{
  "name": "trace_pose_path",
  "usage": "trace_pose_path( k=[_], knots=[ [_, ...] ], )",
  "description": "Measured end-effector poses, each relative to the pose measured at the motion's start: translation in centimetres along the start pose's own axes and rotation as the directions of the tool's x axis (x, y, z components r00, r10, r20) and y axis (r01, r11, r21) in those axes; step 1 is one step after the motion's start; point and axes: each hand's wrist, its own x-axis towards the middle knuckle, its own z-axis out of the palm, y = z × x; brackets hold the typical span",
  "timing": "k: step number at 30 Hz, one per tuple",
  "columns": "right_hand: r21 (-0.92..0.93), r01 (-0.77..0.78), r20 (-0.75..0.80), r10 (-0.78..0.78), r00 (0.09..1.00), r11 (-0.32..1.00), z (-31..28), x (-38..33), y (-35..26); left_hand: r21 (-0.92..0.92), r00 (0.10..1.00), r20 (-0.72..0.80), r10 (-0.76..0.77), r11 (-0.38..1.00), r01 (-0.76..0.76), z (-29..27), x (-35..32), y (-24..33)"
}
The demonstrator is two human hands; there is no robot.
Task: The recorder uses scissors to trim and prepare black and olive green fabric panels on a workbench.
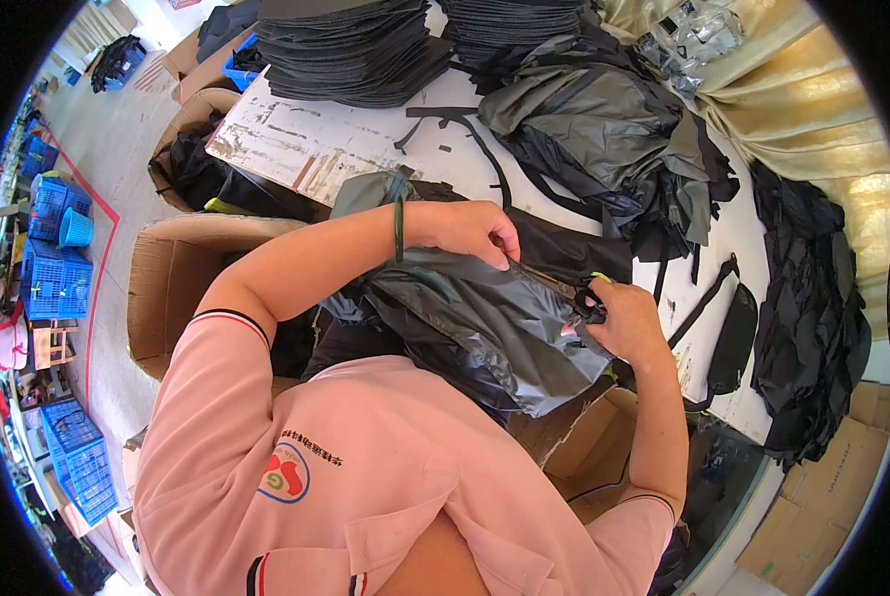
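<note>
A shiny grey-and-black fabric bag (505, 318) lies across the near edge of the table and hangs toward my body. My left hand (470, 230) pinches the upper edge of its zipped opening (544, 281) between thumb and fingers. At the other end of that opening, my right hand (624, 316) is closed on a bunched black piece of the bag. The zip edge stretches between both hands. What lies under the right fingers is partly hidden. Black fabric (574, 248) spreads on the table just beyond the bag.
Tall stacks of black sheets (346, 50) stand at the back of the white table (296, 139). Grey-and-black fabric pieces (604, 129) are heaped to their right. A small black pouch with a strap (733, 338) lies at right. Cardboard boxes (157, 288) flank me; blue crates (56, 278) stand far left.
</note>
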Motion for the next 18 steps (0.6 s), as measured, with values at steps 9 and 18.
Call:
trace_pose_path(
  k=[9, 18],
  knots=[
    [-0.036, -0.037, 0.002, 0.037, 0.999, 0.999, 1.1, -0.5, -0.1, 0.018, 0.999, -0.040, 0.021, 1.000, -0.020, 0.1, -0.1, -0.2],
    [-0.043, -0.034, -0.051, 0.031, 0.998, 0.999, 1.3, -0.7, -0.6, -0.002, 1.000, -0.022, 0.012, 1.000, -0.012, 0.2, 0.0, -0.1]
  ],
)
